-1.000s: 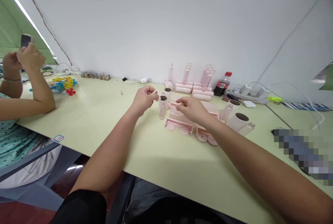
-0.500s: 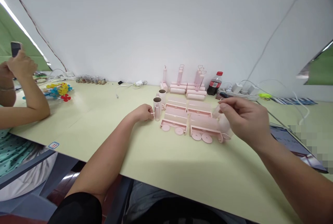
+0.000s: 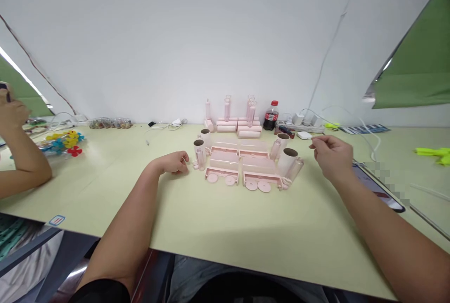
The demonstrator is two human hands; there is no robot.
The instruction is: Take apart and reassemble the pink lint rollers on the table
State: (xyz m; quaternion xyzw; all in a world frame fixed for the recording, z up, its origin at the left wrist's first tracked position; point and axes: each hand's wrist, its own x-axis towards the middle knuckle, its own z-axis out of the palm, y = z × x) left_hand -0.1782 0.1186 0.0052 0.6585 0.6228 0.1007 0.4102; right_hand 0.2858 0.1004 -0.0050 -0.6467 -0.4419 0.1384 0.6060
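My left hand (image 3: 176, 161) rests at the left of a group of pink plastic parts, fingers loosely bent and a little apart, holding nothing visible. Nearest to it are a small clear pink tube (image 3: 200, 158) and a white roll with a brown cardboard core (image 3: 198, 144). My right hand (image 3: 332, 155) hovers at the right, thumb and fingertips together, with nothing visible in them. It is apart from another white roll (image 3: 288, 158) and a tilted clear tube (image 3: 295, 170). Between the hands lie pink trays with clear covers (image 3: 260, 166) and flat pink discs (image 3: 264, 186).
Pink cylinders (image 3: 249, 132) and upright clear tubes stand behind, beside a cola bottle (image 3: 271, 115). A tablet (image 3: 378, 189) and a power strip (image 3: 305, 127) are on the right. At far left are colourful plastic flowers (image 3: 66, 141) and another person's arm (image 3: 21, 148).
Both hands have drawn away from the pink parts, the left hand leftward and the right hand rightward. The rolls and tubes at the right now stand uncovered. The view has shifted right.
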